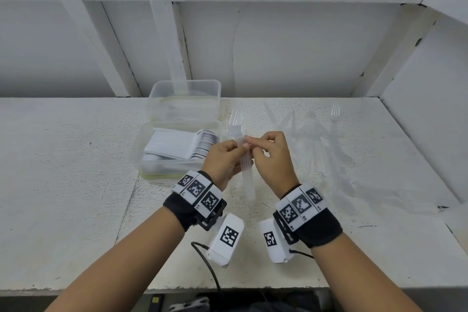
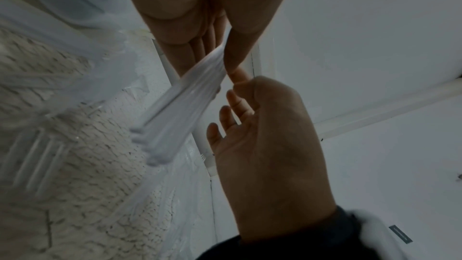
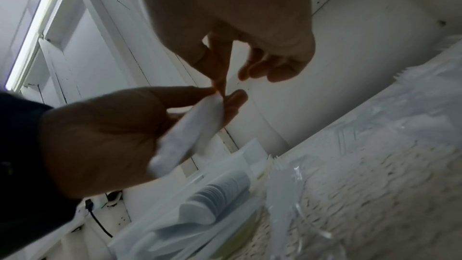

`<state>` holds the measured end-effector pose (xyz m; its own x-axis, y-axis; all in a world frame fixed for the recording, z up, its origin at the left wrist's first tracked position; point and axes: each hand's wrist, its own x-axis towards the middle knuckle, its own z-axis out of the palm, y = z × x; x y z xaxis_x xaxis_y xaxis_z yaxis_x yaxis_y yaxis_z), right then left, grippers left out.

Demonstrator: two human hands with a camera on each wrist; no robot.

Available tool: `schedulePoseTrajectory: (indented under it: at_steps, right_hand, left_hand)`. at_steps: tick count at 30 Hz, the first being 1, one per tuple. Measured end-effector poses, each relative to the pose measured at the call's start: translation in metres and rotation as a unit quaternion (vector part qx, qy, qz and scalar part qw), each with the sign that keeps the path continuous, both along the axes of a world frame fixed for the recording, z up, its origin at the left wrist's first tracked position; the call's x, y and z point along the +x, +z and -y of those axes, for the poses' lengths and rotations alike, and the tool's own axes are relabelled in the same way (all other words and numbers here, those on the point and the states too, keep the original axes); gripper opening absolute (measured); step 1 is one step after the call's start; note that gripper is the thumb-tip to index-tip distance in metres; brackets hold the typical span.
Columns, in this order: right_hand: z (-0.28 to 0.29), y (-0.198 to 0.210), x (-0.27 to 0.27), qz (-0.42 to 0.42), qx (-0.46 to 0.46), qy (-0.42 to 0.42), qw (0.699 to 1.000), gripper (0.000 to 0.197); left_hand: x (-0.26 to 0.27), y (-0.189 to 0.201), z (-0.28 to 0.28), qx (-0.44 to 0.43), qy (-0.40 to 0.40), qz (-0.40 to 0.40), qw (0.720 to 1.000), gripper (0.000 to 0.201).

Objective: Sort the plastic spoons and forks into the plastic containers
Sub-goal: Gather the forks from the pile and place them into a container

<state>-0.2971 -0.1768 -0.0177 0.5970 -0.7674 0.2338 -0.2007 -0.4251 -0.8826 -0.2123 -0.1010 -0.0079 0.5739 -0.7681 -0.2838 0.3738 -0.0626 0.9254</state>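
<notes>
My left hand [image 1: 222, 160] grips a stack of clear plastic forks [image 1: 244, 157]; my right hand [image 1: 272, 157] pinches the stack's top; spoon container [image 1: 141, 149] just left.

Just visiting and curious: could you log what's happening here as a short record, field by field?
Setting: white table against a white wall
Left hand: holds a bundle of clear forks, tines pointing away from the person
Right hand: fingertips pinch at the top of the bundle
Near container: stacked white spoons inside
Far container: clear; contents hard to make out
Loose cutlery: clear pieces, including forks, lying on the table to the right
Progress: spoons boxed; forks still in hand and on the table
</notes>
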Motion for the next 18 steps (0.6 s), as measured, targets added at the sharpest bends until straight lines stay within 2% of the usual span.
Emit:
schedulePoseTrajectory:
  at_steps: [5, 8, 10, 14, 18]
  right_hand:
    - [-0.008, 0.011, -0.007, -0.045, 0.029, 0.049, 0.997, 0.042]
    - [-0.018, 0.018, -0.003, -0.126, 0.011, 0.093, 0.988, 0.051]
    - [-0.019, 0.018, 0.005, -0.183, -0.028, 0.081, 0.979, 0.047]
    - [-0.015, 0.022, 0.017, -0.263, -0.178, 0.059, 0.946, 0.042]
    - [-0.002, 0.044, 0.032, -0.248, -0.220, 0.087, 0.940, 0.039]
  left_hand:
    - [0.004, 0.004, 0.004, -0.003, 0.044, 0.008, 0.999, 0.005]
    - [0.007, 0.011, 0.012, -0.018, 0.092, 0.014, 0.995, 0.008]
    - [0.006, 0.017, 0.016, -0.016, 0.107, 0.028, 0.994, 0.005]
    - [0.010, 0.025, 0.019, -0.030, 0.107, 0.001, 0.994, 0.008]
    - [0.034, 0.038, 0.014, -0.009, 0.047, 0.014, 0.999, 0.018]
